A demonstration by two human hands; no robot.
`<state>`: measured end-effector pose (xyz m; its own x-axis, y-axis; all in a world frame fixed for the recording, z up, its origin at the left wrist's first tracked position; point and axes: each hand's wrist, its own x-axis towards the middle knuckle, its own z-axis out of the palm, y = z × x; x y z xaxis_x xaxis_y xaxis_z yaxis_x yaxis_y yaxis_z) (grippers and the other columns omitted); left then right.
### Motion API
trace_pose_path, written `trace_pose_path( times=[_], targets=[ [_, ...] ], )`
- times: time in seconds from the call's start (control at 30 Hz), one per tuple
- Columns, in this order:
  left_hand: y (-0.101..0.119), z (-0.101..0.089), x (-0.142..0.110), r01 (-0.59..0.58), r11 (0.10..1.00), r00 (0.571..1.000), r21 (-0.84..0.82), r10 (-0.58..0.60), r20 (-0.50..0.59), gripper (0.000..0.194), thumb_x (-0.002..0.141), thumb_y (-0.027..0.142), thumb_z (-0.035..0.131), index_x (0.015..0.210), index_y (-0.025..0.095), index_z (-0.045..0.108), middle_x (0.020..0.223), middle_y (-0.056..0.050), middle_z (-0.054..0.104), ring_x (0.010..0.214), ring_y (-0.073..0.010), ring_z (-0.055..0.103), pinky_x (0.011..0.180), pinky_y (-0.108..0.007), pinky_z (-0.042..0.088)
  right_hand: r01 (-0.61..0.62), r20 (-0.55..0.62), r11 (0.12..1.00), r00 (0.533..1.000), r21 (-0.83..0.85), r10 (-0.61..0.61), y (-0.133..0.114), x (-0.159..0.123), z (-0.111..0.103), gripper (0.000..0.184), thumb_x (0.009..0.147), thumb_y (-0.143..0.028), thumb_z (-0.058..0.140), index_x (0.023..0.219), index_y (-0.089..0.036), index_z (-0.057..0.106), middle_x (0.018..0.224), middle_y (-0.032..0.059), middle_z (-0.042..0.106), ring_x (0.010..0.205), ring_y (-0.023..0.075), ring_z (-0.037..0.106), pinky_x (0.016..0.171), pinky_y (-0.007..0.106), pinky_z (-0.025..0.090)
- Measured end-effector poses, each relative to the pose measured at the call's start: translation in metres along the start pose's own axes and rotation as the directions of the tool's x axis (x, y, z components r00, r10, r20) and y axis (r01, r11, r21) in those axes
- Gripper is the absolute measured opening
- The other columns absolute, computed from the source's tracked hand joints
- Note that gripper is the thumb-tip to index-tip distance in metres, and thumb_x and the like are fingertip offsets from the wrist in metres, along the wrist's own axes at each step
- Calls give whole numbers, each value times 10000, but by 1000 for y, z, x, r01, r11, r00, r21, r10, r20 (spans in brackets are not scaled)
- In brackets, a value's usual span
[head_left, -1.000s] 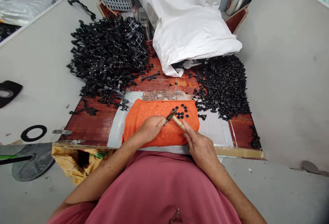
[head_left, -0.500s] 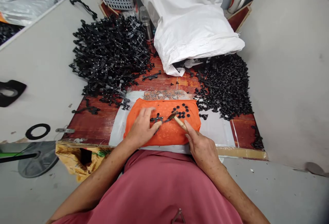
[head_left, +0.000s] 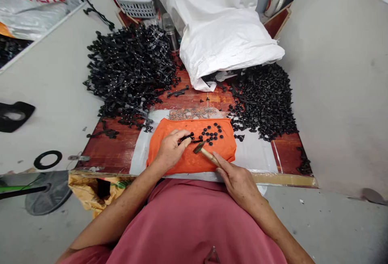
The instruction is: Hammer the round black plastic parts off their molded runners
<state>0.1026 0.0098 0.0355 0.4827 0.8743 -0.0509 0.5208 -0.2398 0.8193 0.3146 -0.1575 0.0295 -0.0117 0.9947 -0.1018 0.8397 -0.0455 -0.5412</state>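
Observation:
My left hand (head_left: 173, 147) is closed on a black plastic strip with round knobs (head_left: 187, 137), its thumb and fingers pinching the near end. The strip's far end reaches right over an orange cloth pad (head_left: 172, 166). In my right hand (head_left: 238, 177) is a small hammer (head_left: 209, 156) with a light wooden handle. Its dark head lies low over the cloth, just below the strip; whether it touches the cloth I cannot tell. Several small round black studs (head_left: 211, 134) sit on the cloth right of the strip.
A big heap of black knobbed strips (head_left: 130, 70) fills the left back. On the right is a pile of small black studs (head_left: 266, 98), partly under a white sack (head_left: 224, 34). A grey basket (head_left: 136, 5), a metal flask (head_left: 172, 38) and a mug (head_left: 277, 1) stand behind.
My left hand has drawn the strip's body closer into its fingers and turned it. The hammer head has moved slightly down and left, off the strip. More studs show on the cloth.

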Motion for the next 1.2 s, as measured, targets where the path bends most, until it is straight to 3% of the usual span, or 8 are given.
trace_pose_path(
  times=[0.17,0.27,0.37,0.6,0.77,0.9,1.0,1.2],
  targets=[
    [8,-11,16,-45,997,985,-66,55,161,261,949,349,475,750,190,531,707,28,502,699,-138,474,672,-261,368,75,-1,972,997,224,-77,0,-19,-13,524,1062,-232,431,1578,-321,436,1304,62,739,1060,221,756,897,317,593],
    [15,-14,17,-98,994,954,-42,106,281,242,938,320,498,764,182,594,750,9,588,747,-146,533,720,-261,407,115,-171,936,983,333,-60,11,-27,-15,492,1050,-263,469,1541,-279,490,1392,65,687,1195,224,699,1008,320,552],
    [22,-7,13,-107,983,900,-150,160,406,204,932,294,538,917,183,710,934,-31,717,901,-170,636,852,-271,470,76,-366,928,928,365,68,19,-15,-13,384,993,-330,595,1359,-221,638,1195,69,768,1012,229,747,897,297,589],
    [30,33,4,40,888,978,-459,58,198,227,871,269,595,997,156,746,1022,-65,770,1000,-209,691,949,-321,542,166,-335,879,942,446,-8,-10,27,-1,178,967,-332,613,971,-198,730,746,-12,717,621,143,644,590,219,497],
    [23,22,5,-22,954,990,-300,62,126,251,901,294,521,1045,185,694,997,-37,740,939,-183,665,887,-295,515,138,-236,873,971,469,-26,-16,18,3,267,979,-309,605,1202,-212,716,923,16,781,753,167,711,698,236,535],
    [16,4,20,-50,999,982,8,48,181,258,962,389,441,973,206,621,842,-4,651,800,-174,597,782,-296,443,-31,-264,881,948,473,175,6,-5,-7,491,1018,-358,538,1492,-230,553,1187,54,769,949,205,747,852,287,569],
    [15,5,27,-60,987,969,149,22,246,275,991,409,378,909,224,563,777,8,593,757,-180,577,748,-301,405,-164,-311,903,902,397,300,28,-28,-7,503,1029,-396,502,1492,-210,563,1140,63,780,889,207,756,821,294,584],
    [18,21,26,-105,968,950,227,30,311,265,1010,391,337,955,236,545,843,-14,649,785,-200,611,742,-311,403,-278,-273,911,891,306,364,52,-52,17,493,1036,-421,457,1453,-204,608,1003,61,800,819,204,756,737,289,593]
  ],
)
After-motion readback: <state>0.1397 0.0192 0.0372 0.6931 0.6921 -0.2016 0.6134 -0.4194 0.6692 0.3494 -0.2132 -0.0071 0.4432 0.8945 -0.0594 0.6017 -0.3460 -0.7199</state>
